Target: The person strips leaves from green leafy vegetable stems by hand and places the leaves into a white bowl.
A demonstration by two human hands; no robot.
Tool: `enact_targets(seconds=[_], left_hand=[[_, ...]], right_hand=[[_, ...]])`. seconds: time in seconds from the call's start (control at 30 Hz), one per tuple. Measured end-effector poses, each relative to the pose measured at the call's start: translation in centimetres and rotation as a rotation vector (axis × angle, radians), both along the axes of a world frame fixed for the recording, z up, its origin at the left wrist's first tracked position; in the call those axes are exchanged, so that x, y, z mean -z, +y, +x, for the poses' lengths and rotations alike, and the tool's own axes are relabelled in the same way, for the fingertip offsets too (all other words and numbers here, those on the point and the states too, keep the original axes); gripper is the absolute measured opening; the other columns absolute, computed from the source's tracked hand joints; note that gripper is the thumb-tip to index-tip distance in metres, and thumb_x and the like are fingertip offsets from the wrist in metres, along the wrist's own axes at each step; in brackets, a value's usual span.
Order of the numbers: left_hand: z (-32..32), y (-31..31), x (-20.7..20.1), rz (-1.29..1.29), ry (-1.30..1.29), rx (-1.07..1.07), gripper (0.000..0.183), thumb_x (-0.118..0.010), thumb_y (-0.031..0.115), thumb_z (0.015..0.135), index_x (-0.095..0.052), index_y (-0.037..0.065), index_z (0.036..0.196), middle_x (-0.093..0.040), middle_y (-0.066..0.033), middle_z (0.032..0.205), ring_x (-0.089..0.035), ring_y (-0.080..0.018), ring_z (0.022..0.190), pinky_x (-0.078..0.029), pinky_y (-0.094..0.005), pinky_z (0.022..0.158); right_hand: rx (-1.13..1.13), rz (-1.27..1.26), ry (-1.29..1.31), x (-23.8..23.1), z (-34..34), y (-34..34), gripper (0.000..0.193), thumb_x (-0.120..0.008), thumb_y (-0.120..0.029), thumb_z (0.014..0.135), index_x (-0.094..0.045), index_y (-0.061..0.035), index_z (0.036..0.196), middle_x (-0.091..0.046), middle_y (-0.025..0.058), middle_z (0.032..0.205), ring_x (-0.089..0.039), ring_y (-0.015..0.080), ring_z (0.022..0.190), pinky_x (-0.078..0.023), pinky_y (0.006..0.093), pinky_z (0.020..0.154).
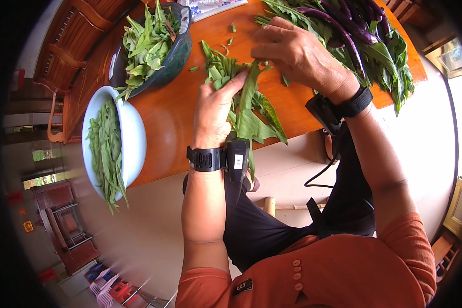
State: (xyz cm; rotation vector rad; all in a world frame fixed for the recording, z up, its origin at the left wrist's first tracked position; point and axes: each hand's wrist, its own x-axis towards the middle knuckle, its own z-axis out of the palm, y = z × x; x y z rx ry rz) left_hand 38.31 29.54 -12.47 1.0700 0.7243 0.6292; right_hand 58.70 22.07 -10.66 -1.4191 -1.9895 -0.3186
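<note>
My left hand (213,112) is closed around a bunch of leafy greens (250,105) over the near edge of the table. Broad green leaves hang from this bunch past the edge, and shorter stems poke out above my thumb. Just to the right, my right hand (299,55) has its fingers bent and pinched together at the upper end of one long leaf. That leaf runs down from the right fingertips across the bunch. The fingertips partly hide the stem between them.
Left of my hands, a pale blue basin (135,141) holds long green leaves, some over its rim. Behind it, a dark basin (175,69) is heaped with greens. Purple eggplants (357,35) lie on leafy greens (390,72) at the table's (161,138) far right. Wooden chairs (66,56) stand at left.
</note>
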Motion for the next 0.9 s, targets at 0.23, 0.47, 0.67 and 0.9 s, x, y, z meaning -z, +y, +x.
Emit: enact_targets(seconds=[0.23,0.47,0.67,0.9], left_hand=[[-0.1,-0.2,0.0,0.153,-0.019,-0.006,0.02,-0.078,0.013,0.089,-0.073,0.001,0.104,-0.073,-0.0025,0.097,-0.066,-0.0091,0.08,-0.054,-0.0259,0.073],[-0.1,-0.2,-0.5,0.114,0.011,0.025,0.013,-0.076,0.012,0.089,-0.072,0.006,0.1,-0.07,0.0015,0.087,-0.064,-0.0072,0.072,-0.052,-0.0242,0.06],[-0.3,0.0,-0.6,0.085,0.018,0.048,0.013,-0.076,0.018,0.09,-0.072,0.009,0.098,-0.069,0.0033,0.081,-0.061,-0.0061,0.063,-0.039,-0.0219,0.047],[-0.2,0.0,-0.2,0.059,-0.023,-0.145,0.015,-0.076,0.022,0.09,-0.074,0.009,0.098,-0.071,0.0024,0.084,-0.062,-0.0063,0.064,-0.041,-0.0236,0.05]], right_hand=[[-0.086,-0.031,-0.072,-0.4,0.4,0.1,0.025,-0.069,0.002,0.074,-0.067,-0.001,0.098,-0.064,0.0116,0.099,-0.06,0.0325,0.096,-0.054,0.042,0.08],[-0.011,0.04,-0.061,-0.4,-1.2,0.2,0.008,-0.065,-0.006,0.074,-0.06,-0.0042,0.08,-0.062,0.009,0.084,-0.062,0.0301,0.086,-0.054,0.0398,0.075],[0.144,0.067,0.087,0.7,-4.0,0.6,0.009,-0.063,-0.005,0.081,-0.055,-0.0009,0.08,-0.059,0.0137,0.079,-0.06,0.035,0.078,-0.052,0.0438,0.065],[0.133,-0.086,0.456,1.2,-5.3,1.0,0.016,-0.061,-0.013,0.084,-0.06,-0.0004,0.075,-0.062,0.021,0.066,-0.064,0.0414,0.065,-0.052,0.0499,0.062]])
